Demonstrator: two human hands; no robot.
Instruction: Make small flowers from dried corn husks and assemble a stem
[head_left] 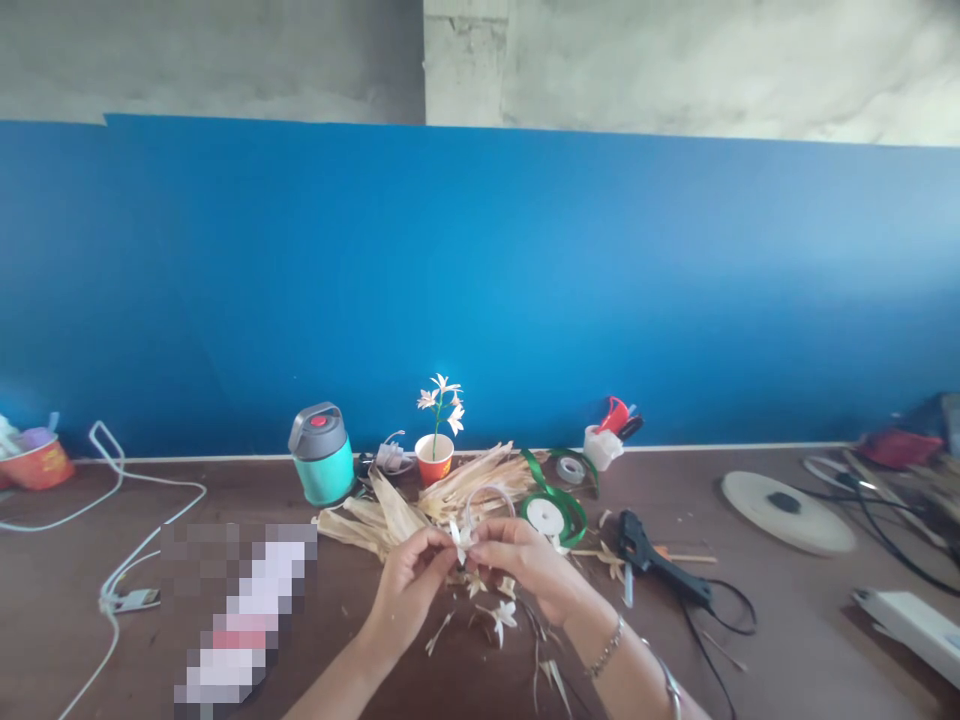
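My left hand point(409, 585) and my right hand point(525, 565) meet above the brown table point(787, 640), both pinched on a small pale husk flower point(460, 540) held between them. My right wrist wears a bracelet. Loose little husk flowers point(501, 615) and scraps lie on the table just under my hands. Behind my hands is a pile of dried corn husks point(427, 500). A spool of green ribbon point(551, 512) sits beside the right hand.
A black glue gun point(652, 555) with its cord lies to the right. At the back stand a teal jug point(322, 455), a red cup holding a finished flower stem point(437, 440), a tape roll point(570, 468) and a white cup of tools point(604, 440). White cables point(112, 520) run at the left.
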